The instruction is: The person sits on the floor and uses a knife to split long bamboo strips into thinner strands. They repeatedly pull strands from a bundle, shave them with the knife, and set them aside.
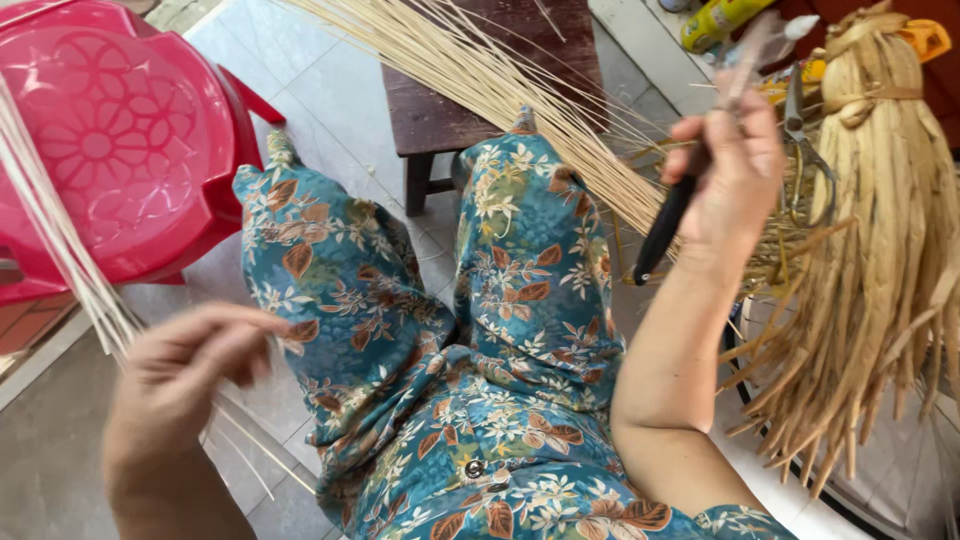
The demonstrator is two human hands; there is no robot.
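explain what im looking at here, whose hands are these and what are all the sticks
This is one picture from a camera worn on a person's head, looking down at their own lap and hands. They sit in blue floral clothes. The right hand holds a black-handled tool, raised beside a fan of thin pale reeds. The left hand pinches a few more thin strips. A pink plastic stool stands at the left, a dark wooden bench ahead, and a bundle of dried straw-coloured leaves at the right, all on a tiled floor.
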